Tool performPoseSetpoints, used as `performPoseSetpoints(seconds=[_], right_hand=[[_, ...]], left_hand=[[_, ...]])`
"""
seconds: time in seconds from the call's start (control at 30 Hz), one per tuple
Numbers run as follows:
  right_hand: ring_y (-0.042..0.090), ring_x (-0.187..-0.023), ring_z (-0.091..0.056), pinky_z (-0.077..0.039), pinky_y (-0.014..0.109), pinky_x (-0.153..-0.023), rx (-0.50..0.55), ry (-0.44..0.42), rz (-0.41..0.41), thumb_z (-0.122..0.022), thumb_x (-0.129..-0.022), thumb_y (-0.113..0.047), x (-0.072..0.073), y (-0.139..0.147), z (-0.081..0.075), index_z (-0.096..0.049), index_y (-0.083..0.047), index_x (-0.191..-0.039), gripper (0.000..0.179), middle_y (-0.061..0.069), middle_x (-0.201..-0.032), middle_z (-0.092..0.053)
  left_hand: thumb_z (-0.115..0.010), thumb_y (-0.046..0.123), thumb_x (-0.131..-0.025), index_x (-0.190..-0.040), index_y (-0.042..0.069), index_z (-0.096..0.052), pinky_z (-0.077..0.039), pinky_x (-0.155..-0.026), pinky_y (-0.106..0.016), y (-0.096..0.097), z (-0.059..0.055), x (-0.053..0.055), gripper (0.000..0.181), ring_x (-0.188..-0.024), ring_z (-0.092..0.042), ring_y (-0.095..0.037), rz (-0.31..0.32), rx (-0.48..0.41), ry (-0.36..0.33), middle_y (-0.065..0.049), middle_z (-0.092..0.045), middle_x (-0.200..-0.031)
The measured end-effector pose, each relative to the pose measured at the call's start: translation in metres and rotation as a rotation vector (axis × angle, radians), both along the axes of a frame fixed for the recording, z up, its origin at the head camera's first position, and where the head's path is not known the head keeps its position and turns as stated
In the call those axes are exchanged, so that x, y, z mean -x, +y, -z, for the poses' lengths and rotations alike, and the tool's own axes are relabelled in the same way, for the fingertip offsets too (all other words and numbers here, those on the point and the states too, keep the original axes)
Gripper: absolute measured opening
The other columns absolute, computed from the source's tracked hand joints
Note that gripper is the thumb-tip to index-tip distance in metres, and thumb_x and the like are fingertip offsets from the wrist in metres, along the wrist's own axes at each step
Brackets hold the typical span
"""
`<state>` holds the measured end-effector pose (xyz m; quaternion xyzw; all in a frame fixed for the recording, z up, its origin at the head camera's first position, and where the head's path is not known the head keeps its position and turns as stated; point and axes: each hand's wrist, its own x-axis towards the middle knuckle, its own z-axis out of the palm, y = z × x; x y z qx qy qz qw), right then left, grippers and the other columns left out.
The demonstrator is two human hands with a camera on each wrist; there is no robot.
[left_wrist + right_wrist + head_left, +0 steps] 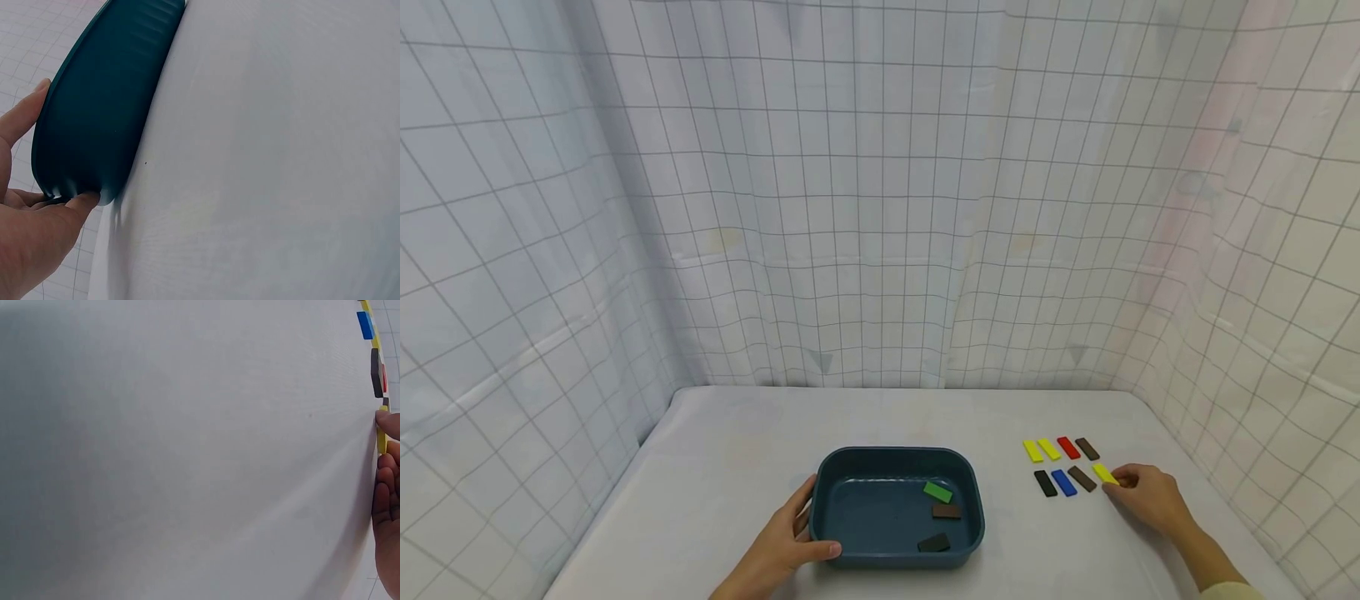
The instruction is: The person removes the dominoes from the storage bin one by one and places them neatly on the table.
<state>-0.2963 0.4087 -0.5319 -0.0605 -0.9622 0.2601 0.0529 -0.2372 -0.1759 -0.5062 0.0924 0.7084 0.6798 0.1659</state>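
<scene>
My left hand (782, 537) grips the left end of a dark teal plastic tub (895, 560), thumb on the near rim and fingers round the outer wall. In the left wrist view its fingers (81, 203) press against the tub's side. Inside the tub, toward its right, lie a green block (937, 492), a brown block (946, 511) and a black block (934, 543). Far to the right, my right hand (1150, 498) pinches a yellow block (1104, 473) between thumb and fingertips, low at the tabletop. The right wrist view shows this yellow block (382, 431) between thumb and finger.
Left of the right hand, two rows of flat blocks lie on the white tabletop (715, 450): two yellow, a red (1068, 447) and a brown (1087, 448) behind; a black (1045, 483), a blue (1063, 482) and a brown (1082, 477) in front. Gridded white curtains (880, 208) enclose the table.
</scene>
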Motion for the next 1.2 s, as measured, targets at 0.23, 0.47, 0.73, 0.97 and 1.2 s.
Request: performPoseSetpoints(seconds=[0.23,0.47,0.73,0.97,1.2], right_hand=[[0.026,-0.085,-0.061,-0.055,0.047,-0.077,0.016,-0.012,0.008,-0.083,-0.087,-0.030,-0.001,0.001,0.001,-0.069,0.013,-0.109,0.050,0.008,-0.090,-0.067],[0.027,-0.088,-0.060,-0.055,0.049,-0.080,0.014,-0.025,0.010,-0.086,-0.083,-0.041,-0.001,-0.001,0.000,-0.068,0.013,-0.113,0.064,0.010,-0.094,-0.067],[0.027,-0.086,-0.060,-0.055,0.043,-0.075,0.004,0.036,-0.034,-0.086,-0.083,-0.033,-0.004,-0.001,-0.006,-0.070,0.012,-0.113,0.056,0.009,-0.094,-0.068],[0.029,-0.090,-0.061,-0.056,0.046,-0.078,-0.017,0.057,-0.063,-0.085,-0.086,-0.035,0.002,-0.008,-0.015,-0.071,0.009,-0.114,0.054,0.012,-0.098,-0.069],[0.030,-0.093,-0.063,-0.058,0.047,-0.080,-0.012,0.118,-0.132,-0.085,-0.086,-0.035,0.006,-0.027,-0.025,-0.072,0.007,-0.114,0.052,0.013,-0.102,-0.070]], left_hand=[[-0.080,0.013,-0.092,-0.164,-0.003,-0.001,-0.044,-0.110,-0.044,0.000,0.000,0.000,0.108,-0.151,-0.017,-0.050,0.007,-0.003,-0.002,-0.030,-0.001,-0.168],[-0.081,0.013,-0.091,-0.164,-0.003,-0.002,-0.043,-0.110,-0.047,-0.001,-0.001,-0.002,0.108,-0.150,-0.017,-0.050,-0.003,0.002,0.003,-0.030,-0.001,-0.168],[-0.080,0.013,-0.092,-0.164,-0.003,-0.002,-0.045,-0.109,-0.044,-0.001,-0.001,0.000,0.108,-0.150,-0.018,-0.050,0.004,-0.002,-0.001,-0.030,0.000,-0.168],[-0.080,0.014,-0.092,-0.164,-0.003,-0.001,-0.045,-0.109,-0.046,-0.001,-0.002,-0.001,0.108,-0.150,-0.018,-0.050,0.006,-0.007,-0.008,-0.030,0.001,-0.168],[-0.080,0.012,-0.092,-0.164,-0.003,-0.001,-0.045,-0.110,-0.046,-0.001,-0.001,-0.001,0.108,-0.150,-0.019,-0.050,0.000,-0.009,-0.003,-0.030,0.000,-0.168]])
